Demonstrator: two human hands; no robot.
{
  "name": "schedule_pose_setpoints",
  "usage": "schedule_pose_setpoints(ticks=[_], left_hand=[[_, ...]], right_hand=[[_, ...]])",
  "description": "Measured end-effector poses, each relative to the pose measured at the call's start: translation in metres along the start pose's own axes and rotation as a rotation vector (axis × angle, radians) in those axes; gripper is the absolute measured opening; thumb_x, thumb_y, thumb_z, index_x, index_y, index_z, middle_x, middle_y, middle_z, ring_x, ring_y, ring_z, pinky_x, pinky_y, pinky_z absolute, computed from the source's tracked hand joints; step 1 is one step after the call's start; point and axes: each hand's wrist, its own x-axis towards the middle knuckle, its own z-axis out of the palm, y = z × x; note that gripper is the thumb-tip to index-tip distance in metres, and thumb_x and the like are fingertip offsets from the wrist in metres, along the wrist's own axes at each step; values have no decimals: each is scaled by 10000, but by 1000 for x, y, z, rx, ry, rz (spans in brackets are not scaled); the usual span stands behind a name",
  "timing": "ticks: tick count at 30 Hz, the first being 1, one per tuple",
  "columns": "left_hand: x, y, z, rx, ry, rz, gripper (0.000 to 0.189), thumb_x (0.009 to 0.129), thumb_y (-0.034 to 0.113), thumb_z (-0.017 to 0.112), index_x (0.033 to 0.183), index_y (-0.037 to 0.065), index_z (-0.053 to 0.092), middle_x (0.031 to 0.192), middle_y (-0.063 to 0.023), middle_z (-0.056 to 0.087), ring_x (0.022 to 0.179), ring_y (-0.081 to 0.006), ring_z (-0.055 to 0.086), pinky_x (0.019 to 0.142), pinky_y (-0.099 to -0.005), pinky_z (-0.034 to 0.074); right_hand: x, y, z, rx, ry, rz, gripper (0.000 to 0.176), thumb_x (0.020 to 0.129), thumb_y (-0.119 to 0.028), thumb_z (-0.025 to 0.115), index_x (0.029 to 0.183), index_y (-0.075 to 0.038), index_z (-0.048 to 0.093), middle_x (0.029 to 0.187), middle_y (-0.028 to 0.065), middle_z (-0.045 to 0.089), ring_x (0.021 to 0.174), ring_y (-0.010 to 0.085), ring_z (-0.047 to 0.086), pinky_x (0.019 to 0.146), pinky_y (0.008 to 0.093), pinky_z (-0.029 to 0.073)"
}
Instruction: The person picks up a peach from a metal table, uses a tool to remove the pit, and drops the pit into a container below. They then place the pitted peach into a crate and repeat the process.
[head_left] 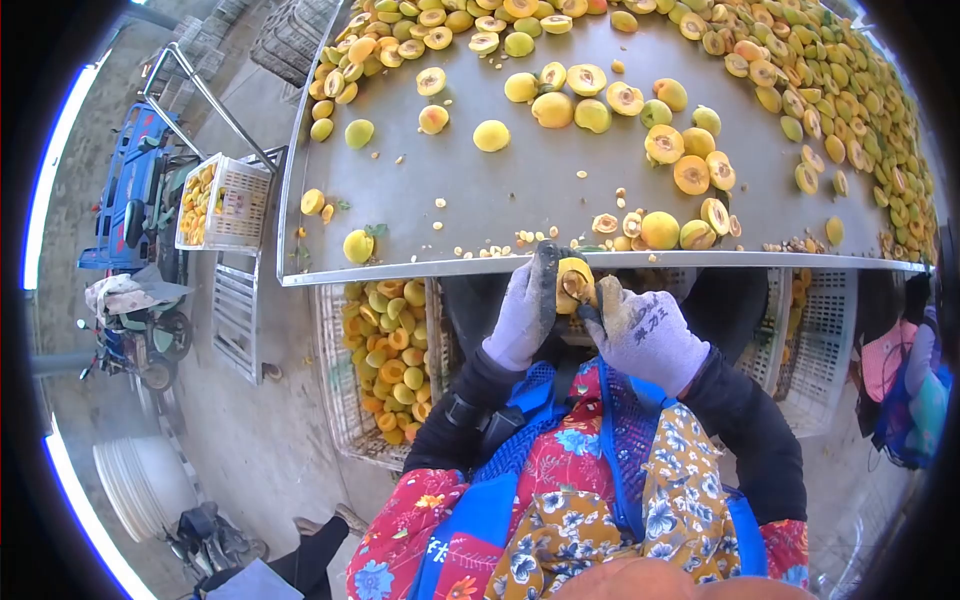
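Observation:
Both my hands wear pale lilac gloves with dark, stained fingers and meet at the near edge of a metal table (400, 180). Between them is a halved yellow fruit (573, 284), its cut side showing a brown centre. My left hand (527, 308) grips the fruit from the left. My right hand (643, 330) is closed at the fruit's right side; whether its fingertips hold a small tool or a pit is hidden. Just beyond my hands, a yellow fruit (659, 230), halves and small pits lie near the table edge.
Piled fruit halves (850, 110) cover the table's right side. Below the table stand a crate of fruit (335, 400) and other crates. A white crate (240, 205) sits on a rack at left, near a blue vehicle (130, 190). Other people are partly visible at right and lower left.

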Motion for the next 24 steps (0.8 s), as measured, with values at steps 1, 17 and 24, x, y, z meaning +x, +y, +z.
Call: schedule_pose_setpoints(ticks=[1,17,24], left_hand=[[-3,5,5,53,32,48,482,1078,404,411,1145,-15,638,1011,-88,689,879,-136,653,773,-272,532],[8,8,14,897,43,311,321,1040,200,417,1005,-21,648,786,-222,659,754,-410,657,646,-448,507],[11,-5,18,503,44,230,374,1050,227,435,933,-20,691,789,-190,698,750,-386,667,687,-437,523]], right_hand=[[-1,-1,1,5,-8,1,342,927,-264,617,1025,52,530,694,160,626,560,320,641,516,421,489],[2,9,-15,1459,-537,571,347,1042,-400,499,862,-105,528,603,-30,441,437,65,387,378,229,301],[-3,19,-9,1613,-477,468,402,1008,-476,548,831,-117,515,586,-35,420,433,56,380,374,222,283]])
